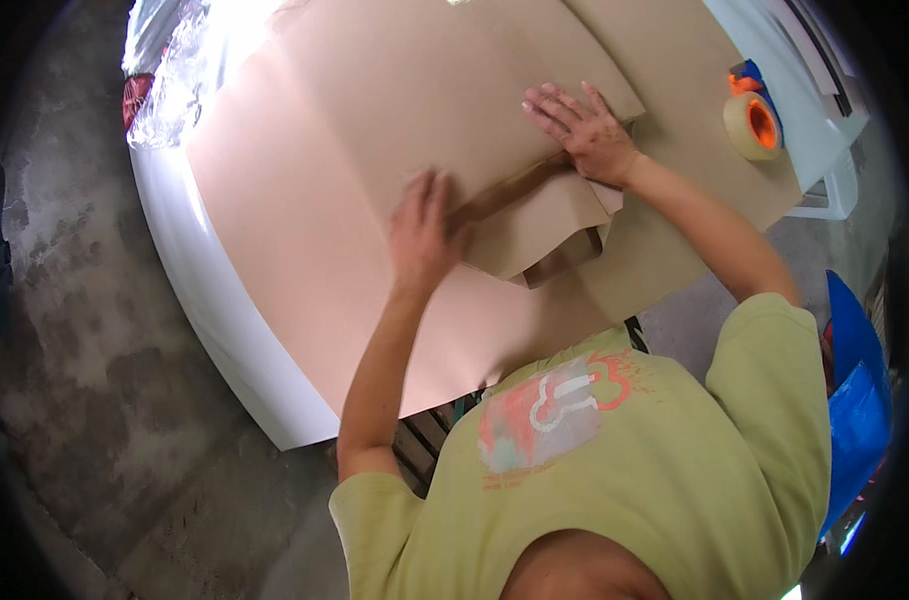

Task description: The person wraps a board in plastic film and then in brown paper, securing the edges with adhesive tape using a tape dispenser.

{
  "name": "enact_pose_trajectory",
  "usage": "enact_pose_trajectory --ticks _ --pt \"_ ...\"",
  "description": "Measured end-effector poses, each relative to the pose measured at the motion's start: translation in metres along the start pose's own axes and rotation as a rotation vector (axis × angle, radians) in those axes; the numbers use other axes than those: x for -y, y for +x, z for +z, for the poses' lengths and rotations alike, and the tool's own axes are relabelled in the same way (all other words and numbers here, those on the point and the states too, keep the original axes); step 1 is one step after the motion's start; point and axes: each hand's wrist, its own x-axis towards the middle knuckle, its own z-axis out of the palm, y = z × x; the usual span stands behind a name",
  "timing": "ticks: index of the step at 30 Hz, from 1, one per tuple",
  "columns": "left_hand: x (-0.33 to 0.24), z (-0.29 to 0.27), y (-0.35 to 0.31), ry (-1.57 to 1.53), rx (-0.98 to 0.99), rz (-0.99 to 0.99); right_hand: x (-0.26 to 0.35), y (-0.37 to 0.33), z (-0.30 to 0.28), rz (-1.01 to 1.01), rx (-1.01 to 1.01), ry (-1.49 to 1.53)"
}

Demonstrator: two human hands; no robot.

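A wide sheet of brown paper point(274, 230) covers a white curved panel point(189, 255) that looks like a car hood. On top lies another brown paper piece point(454, 100), its near part folded into a crumpled, raised flap point(534, 225). My left hand point(424, 235) lies on this paper at the fold's left end, fingers stretched forward and a little blurred. Farther right, my right hand point(589, 135) presses flat on the paper beside the fold's right end, its fingers spread. Neither hand grips anything. The underside of the folded flap is partly hidden.
At the right edge of the panel lie a cream tape roll with an orange core point(752, 127) and a blue tool point(754, 80). Crumpled clear plastic film point(179, 90) hangs at the far left. A blue sheet-like object point(854, 440) stands at right, above grey concrete floor point(94, 330).
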Motion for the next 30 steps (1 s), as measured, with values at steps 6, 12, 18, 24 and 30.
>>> enact_pose_trajectory --ticks 6,12,18,24,30 --pt "-0.048 0.050 0.059 0.094 -0.090 0.128 -0.028 -0.005 -0.002 -0.074 -0.003 0.065" --pt "-0.049 0.058 0.054 0.292 -0.039 0.179 -0.067 -0.044 -0.011 0.174 -0.003 0.082" --pt "-0.038 0.064 0.061 0.175 -0.089 0.180 -0.053 -0.082 -0.026 -0.205 0.094 0.265" --pt "-0.033 0.045 0.067 0.306 0.058 0.205 -0.052 -0.018 0.047 -0.228 -0.448 0.131" --pt "0.018 -0.002 0.039 0.102 0.193 0.332 -0.048 -0.018 0.033 0.075 -0.060 0.412"
